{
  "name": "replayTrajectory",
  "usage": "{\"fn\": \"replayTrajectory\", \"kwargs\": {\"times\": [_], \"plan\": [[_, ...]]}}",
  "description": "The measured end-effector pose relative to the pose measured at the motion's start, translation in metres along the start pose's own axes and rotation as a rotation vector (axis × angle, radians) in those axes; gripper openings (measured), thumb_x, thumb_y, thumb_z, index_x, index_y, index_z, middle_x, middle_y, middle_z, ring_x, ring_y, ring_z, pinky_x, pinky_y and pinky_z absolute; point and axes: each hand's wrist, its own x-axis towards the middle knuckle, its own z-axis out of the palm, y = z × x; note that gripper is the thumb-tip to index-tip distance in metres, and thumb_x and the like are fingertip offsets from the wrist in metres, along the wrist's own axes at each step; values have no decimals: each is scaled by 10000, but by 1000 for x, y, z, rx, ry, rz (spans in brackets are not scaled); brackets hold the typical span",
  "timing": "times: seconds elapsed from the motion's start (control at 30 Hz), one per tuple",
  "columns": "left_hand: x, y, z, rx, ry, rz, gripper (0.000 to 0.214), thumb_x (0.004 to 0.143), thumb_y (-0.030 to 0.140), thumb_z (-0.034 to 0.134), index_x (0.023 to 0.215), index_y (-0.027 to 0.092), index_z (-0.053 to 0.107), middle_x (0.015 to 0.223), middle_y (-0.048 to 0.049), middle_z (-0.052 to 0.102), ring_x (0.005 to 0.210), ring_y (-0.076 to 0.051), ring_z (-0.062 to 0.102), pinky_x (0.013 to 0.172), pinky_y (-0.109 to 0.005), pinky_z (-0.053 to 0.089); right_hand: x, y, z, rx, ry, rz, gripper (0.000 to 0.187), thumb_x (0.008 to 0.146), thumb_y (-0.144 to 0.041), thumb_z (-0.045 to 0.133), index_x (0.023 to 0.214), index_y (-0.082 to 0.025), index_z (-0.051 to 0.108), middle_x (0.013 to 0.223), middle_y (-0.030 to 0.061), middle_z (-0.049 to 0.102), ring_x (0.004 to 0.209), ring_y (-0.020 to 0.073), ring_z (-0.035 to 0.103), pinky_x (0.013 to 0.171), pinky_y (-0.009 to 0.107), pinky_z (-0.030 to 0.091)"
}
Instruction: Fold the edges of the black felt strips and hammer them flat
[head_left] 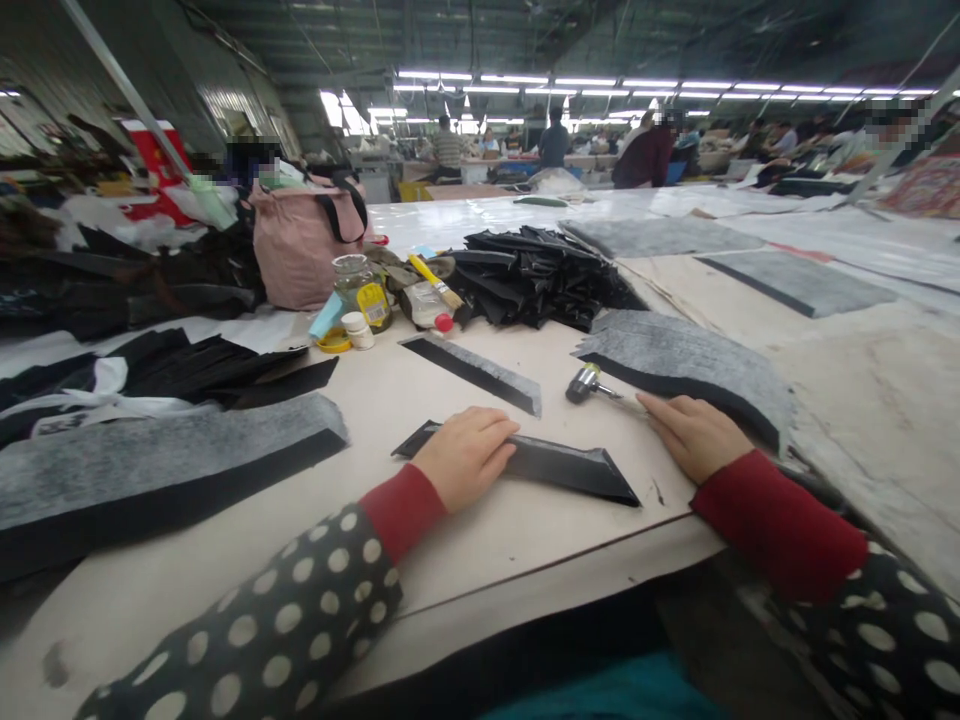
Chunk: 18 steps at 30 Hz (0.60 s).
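Note:
My left hand (466, 455) lies palm down across a folded black leather-like strip (574, 470) on the table, pressing it flat with its fingers stretched out. At the right, my right hand (694, 435) has its fingers closed on the handle of a small mallet (583, 383). The mallet's head, dark with a metal middle, points left and rests low over the table. Beyond my left hand is a narrow strip (476, 372) with a grey fuzzy top and a black edge. A curved grey piece with a black border (690, 360) lies just behind the mallet.
A pile of black pieces (532, 275) sits at the back. Left of it are a glass jar (361, 290), a white bottle (358, 330), a yellow-handled brush (435, 280) and a pink bag (300, 245). Long grey-and-black pieces (165, 460) cover the left side. People work in the background.

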Motion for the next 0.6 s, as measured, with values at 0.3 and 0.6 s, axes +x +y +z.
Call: {"fn": "replayTrajectory", "kwargs": {"times": [0.3, 0.6], "plan": [[18, 29, 20, 67, -150, 93, 222, 839, 193, 377, 1009, 173, 518, 982, -59, 547, 910, -195, 465, 784, -348, 392, -26, 9, -8, 51, -40, 25, 387, 850, -312, 313, 1080, -111, 550, 899, 118, 566, 820, 209, 527, 760, 329, 421], [35, 47, 21, 175, -145, 31, 158, 827, 279, 433, 797, 156, 528, 843, -66, 535, 820, -213, 466, 707, -364, 387, -27, 10, -18, 113, -25, 26, 371, 844, -299, 327, 1016, -100, 588, 872, 127, 572, 827, 222, 526, 760, 354, 424]]}}
